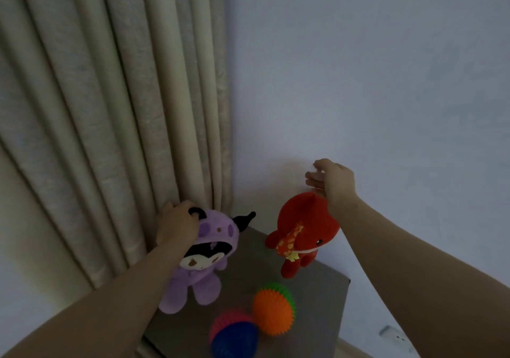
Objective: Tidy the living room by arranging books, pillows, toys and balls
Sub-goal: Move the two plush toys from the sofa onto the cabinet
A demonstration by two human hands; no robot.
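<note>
My left hand (179, 224) grips the purple plush (204, 264) by its head, keeping it upright, I judge to seat it facing out; my right hand (332, 185) hangs loose-fingered, holding nothing, just above the red plush (303, 233), which stands by itself on the grey stand (320, 286); the orange ball (273, 312) and blue ball (234, 335) lie between my forearms.

Pleated beige curtain (110, 109) fills left half, folds hanging full height. Right of curtain: plain pale wall (358, 68), bluish in dim light. Below curtain's right edge: grey desk (317, 288) top, set in the corner against the wall. Far right of curtain, low on wall: white socket (393, 335), blurred. Beneath it, pale strip, possibly floor (356, 350).
</note>
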